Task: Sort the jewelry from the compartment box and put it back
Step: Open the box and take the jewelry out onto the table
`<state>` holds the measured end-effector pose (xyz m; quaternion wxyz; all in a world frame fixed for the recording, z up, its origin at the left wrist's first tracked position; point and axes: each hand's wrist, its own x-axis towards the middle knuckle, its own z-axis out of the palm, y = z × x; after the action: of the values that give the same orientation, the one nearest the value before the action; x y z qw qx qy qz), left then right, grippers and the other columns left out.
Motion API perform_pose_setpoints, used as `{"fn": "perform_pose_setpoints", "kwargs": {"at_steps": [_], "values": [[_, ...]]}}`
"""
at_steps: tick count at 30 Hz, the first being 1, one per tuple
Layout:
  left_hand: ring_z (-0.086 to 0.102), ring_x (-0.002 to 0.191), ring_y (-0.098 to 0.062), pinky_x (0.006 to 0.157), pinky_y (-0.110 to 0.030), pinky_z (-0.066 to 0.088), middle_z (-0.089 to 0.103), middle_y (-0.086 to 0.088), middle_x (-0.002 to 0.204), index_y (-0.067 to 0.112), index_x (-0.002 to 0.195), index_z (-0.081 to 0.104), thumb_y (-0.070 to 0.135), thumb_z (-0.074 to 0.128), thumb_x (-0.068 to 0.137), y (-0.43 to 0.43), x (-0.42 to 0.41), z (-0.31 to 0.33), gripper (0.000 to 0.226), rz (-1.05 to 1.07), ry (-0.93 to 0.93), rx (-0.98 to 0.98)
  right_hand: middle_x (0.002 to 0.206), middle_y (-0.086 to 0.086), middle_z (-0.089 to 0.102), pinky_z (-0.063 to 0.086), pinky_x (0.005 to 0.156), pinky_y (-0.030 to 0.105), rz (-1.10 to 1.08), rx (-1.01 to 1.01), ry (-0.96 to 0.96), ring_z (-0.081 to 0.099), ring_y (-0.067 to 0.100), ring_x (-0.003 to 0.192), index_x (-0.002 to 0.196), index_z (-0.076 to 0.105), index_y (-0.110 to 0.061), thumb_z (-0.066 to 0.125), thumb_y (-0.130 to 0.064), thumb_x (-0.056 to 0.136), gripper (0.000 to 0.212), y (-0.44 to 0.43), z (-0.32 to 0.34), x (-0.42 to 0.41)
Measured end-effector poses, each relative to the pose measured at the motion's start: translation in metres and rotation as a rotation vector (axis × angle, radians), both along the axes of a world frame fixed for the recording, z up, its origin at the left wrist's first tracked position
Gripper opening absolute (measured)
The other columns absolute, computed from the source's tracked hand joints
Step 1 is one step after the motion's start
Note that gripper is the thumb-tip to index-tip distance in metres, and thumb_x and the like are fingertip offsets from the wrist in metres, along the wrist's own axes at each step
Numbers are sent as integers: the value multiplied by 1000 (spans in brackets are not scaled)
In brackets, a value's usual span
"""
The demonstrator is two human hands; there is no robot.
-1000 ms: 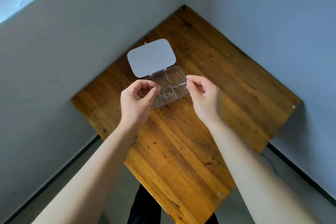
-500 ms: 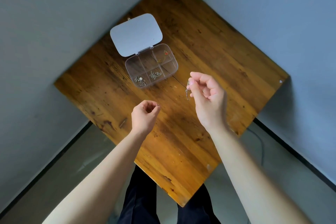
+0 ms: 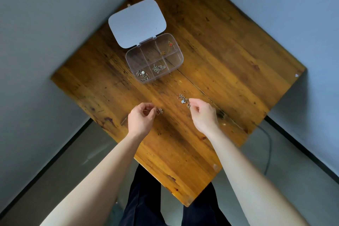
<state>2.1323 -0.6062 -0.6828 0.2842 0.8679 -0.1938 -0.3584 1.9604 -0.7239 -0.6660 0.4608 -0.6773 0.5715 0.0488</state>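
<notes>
A clear compartment box (image 3: 178,52) stands open on the wooden table (image 3: 229,57), its pale lid (image 3: 136,23) folded back. Silver pieces lie in its two near compartments (image 3: 158,69), and a gold chain with a red charm (image 3: 170,44) lies in a far one. My left hand (image 3: 140,120) pinches a small silver piece (image 3: 159,111) just above the table. My right hand (image 3: 204,114) pinches a silver chain with a pendant (image 3: 183,100), whose loops rest on the wood. Both hands are well in front of the box.
The table fills a corner between two grey walls. Its near corner (image 3: 187,203) points at my dark trousers (image 3: 145,198). A dark cable (image 3: 268,150) runs over the floor at the right. A crack (image 3: 194,83) crosses the tabletop.
Both hands have drawn back from the box toward me and lowered to the tabletop, each carrying its piece. The chain in my right hand now touches the wood.
</notes>
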Motion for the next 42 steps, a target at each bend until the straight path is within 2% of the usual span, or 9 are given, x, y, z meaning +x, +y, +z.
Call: {"fn": "perform_pose_setpoints", "kwargs": {"at_steps": [5, 13, 19, 24, 27, 30, 35, 38, 42], "values": [[67, 87, -16, 80, -33, 56, 73, -2, 97, 19, 101, 72, 22, 66, 92, -17, 16, 9, 11, -17, -70, -78, 128, -7, 68, 44, 90, 18, 28, -81, -35, 62, 12, 117, 132, 63, -24, 52, -21, 103, 30, -17, 7, 13], [64, 84, -13, 79, -32, 55, 65, -1, 100, 17, 106, 71, 20, 66, 92, -53, 52, 25, 16, -99, -256, -191, 125, -5, 67, 51, 91, 22, 121, -239, -103, 64, 12, 110, 132, 63, -23, 54, -19, 102, 32, -53, 13, 60], [57, 80, -12, 70, -26, 44, 62, -5, 109, 15, 115, 68, 23, 65, 93, -75, 78, 15, 24, -270, -360, -75, 136, 1, 61, 53, 90, 30, 325, -389, -96, 62, 19, 117, 138, 57, -19, 52, -19, 102, 36, -87, 8, 111], [66, 98, -31, 75, -37, 55, 65, -8, 119, 16, 121, 69, 19, 60, 92, -87, 90, 5, 30, -437, -472, 136, 135, 10, 61, 59, 79, 40, 464, -512, 88, 69, 29, 104, 128, 61, -13, 54, -26, 100, 31, -108, -3, 150], [66, 91, -29, 63, -33, 46, 70, -8, 107, 15, 113, 71, 27, 63, 93, -96, 90, 8, 25, -511, -559, 283, 133, 14, 57, 55, 81, 42, 580, -512, 225, 67, 34, 104, 127, 58, -12, 55, -36, 99, 38, -112, -8, 164], [66, 88, -28, 62, -31, 41, 68, -8, 101, 14, 113, 69, 37, 62, 95, -103, 90, 9, 30, -606, -618, 415, 143, 20, 44, 52, 75, 39, 663, -531, 318, 67, 35, 101, 133, 53, -11, 59, -33, 98, 43, -110, -18, 167], [65, 85, -31, 63, -33, 43, 67, -9, 95, 11, 110, 67, 35, 64, 94, -115, 87, 11, 28, -668, -626, 554, 131, 13, 56, 54, 67, 36, 581, -577, 216, 69, 30, 85, 119, 66, -13, 68, -18, 93, 26, -111, -28, 161], [58, 73, -28, 60, -33, 42, 63, -6, 83, 13, 104, 71, 25, 68, 93, -115, 86, 7, 16, -601, -632, 559, 122, 11, 63, 59, 76, 42, 507, -539, 122, 69, 32, 93, 117, 69, -11, 65, -25, 97, 26, -113, -27, 157], [68, 83, -34, 65, -35, 49, 73, -9, 90, 16, 99, 74, 13, 66, 91, -108, 87, -1, 12, -536, -607, 486, 117, 11, 69, 60, 82, 42, 439, -526, 56, 69, 30, 102, 119, 71, -12, 67, -30, 95, 31, -115, -26, 154]]}}
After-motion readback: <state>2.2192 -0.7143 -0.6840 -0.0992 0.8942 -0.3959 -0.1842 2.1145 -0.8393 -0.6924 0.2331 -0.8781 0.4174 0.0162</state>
